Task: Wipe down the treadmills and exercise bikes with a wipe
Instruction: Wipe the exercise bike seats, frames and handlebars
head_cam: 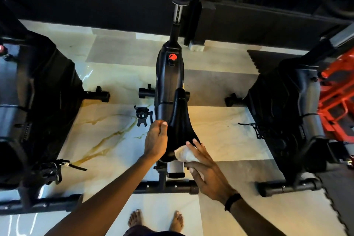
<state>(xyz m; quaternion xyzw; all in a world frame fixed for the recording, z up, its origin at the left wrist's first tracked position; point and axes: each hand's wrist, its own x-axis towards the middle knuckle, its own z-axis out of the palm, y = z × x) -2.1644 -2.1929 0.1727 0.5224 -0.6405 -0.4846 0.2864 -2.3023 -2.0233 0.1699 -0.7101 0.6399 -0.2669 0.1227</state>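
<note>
A black exercise bike (168,74) stands in the middle, seen from above, with a red knob (172,57) on its frame. Its black saddle (179,128) points away from me. My left hand (155,140) grips the saddle's left side, thumb on top. My right hand (206,170) holds a crumpled white wipe (184,155) against the saddle's rear right edge, fingers spread over it and thumb under it.
Two more black bikes flank it, one at the left (42,101) and one at the right (287,113). A red frame (337,97) stands far right. A pale marble floor (107,128) lies below, and my bare feet (156,220) stand behind the rear stabiliser bar (172,188).
</note>
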